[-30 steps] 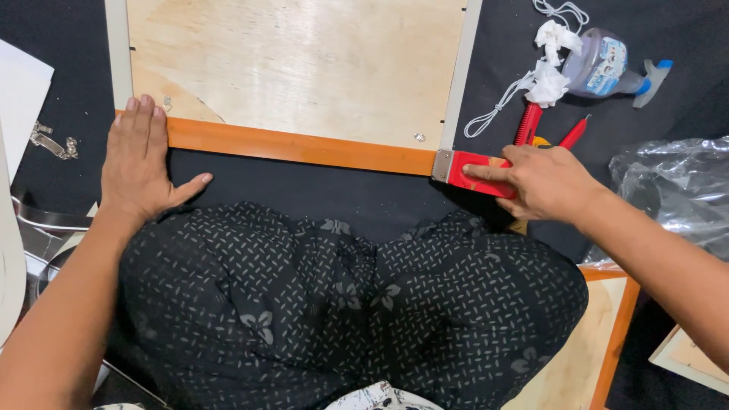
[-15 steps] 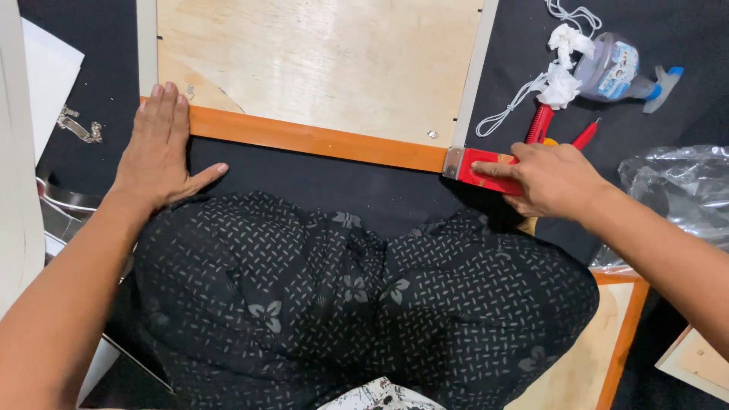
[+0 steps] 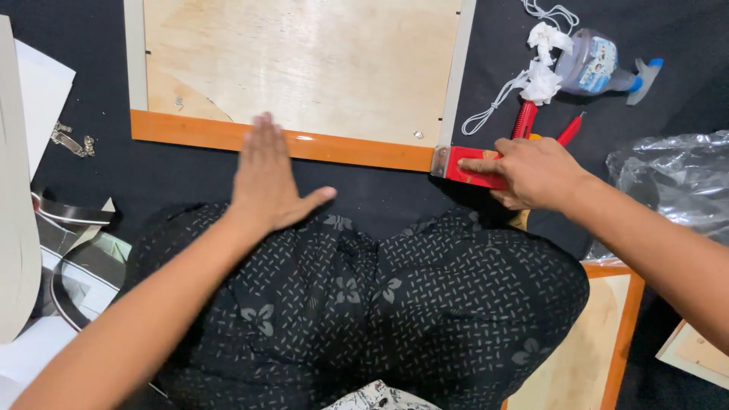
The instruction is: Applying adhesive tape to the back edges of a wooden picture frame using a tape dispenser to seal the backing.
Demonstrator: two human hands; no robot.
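**Orange edging pressed down, red scraper at the corner**

Plywood board [image 3: 304,64] flat on black cloth, grey strips down both sides, glossy orange edging [image 3: 357,152] along the near edge. Left hand [image 3: 269,178] laid flat, fingers straight and together, tips resting on the edging, thumb spread to the side; gripping nothing. Right hand [image 3: 535,173] closed around a red scraper [image 3: 467,165], index finger stretched along its top, metal blade touching the right end of the edging at the board's corner.

Clear spray bottle [image 3: 596,67] with blue trigger and a small pale label on its side, lying up right, well apart from the board. Crumpled white tissue [image 3: 543,76] and white string [image 3: 493,114] just beside it. Two red-handled tools [image 3: 524,120] behind the right hand, partly hidden by it. Crinkled clear plastic bag [image 3: 668,190] at far right. Second orange-edged board [image 3: 600,342] at lower right, partly covered by patterned black trousers [image 3: 364,311]. Small metal hinge [image 3: 72,140] and white sheets [image 3: 34,91] at left.
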